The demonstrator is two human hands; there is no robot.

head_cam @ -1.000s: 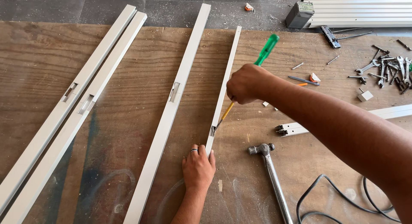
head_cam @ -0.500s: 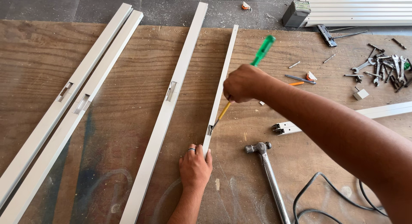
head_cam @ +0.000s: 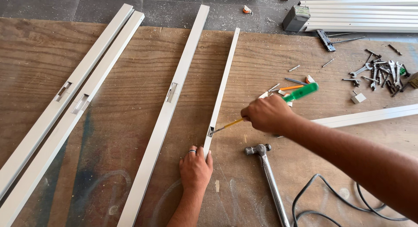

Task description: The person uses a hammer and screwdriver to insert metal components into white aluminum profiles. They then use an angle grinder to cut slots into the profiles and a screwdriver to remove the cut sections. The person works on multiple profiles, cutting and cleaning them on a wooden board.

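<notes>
the narrow white bar (head_cam: 222, 90) lies lengthwise on the wooden board (head_cam: 130, 122), and everything here sits relative to it. the left hand (head_cam: 195, 168) presses flat on its near end, fingers loosely open over the bar. the right hand (head_cam: 266, 114), just right of the bar, is closed around a green-handled screwdriver (head_cam: 278, 103) whose tip touches a small slot in the bar's side. a hammer (head_cam: 266, 172) lies right of the bar, near the left hand. 3 wider white bars (head_cam: 167, 109) lie to its left.
</notes>
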